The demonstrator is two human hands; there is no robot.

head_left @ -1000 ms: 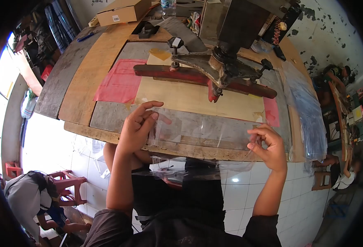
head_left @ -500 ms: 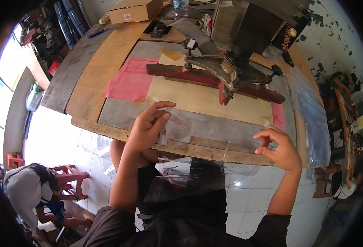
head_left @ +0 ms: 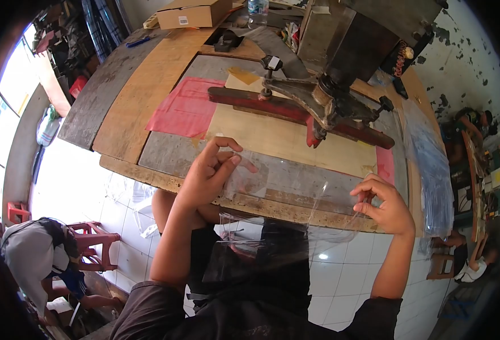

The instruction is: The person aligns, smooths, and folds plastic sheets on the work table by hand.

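Observation:
A clear plastic sheet (head_left: 278, 224) hangs between my two hands, over the front edge of the worktable and my lap. My left hand (head_left: 211, 173) pinches its upper left part between thumb and fingers. On the other side, the thumb and fingertips of my right hand (head_left: 383, 203) close on its right edge. Beyond them stands a press with a dark red bar (head_left: 261, 106) above a cream-coloured sheet (head_left: 272, 141). Pink material (head_left: 185, 107) lies at the cream sheet's left end.
A stack of clear plastic (head_left: 428, 170) lies along the table's right side. At the back are a cardboard box (head_left: 194, 13), a water bottle (head_left: 258, 12) and a blue pen (head_left: 138, 42). One person (head_left: 37, 260) bends low by a red stool (head_left: 97, 243); others are far right.
The view has shifted slightly, so the table and press sit a little further right. Both hands keep their grip on the plastic sheet, which has moved slightly.

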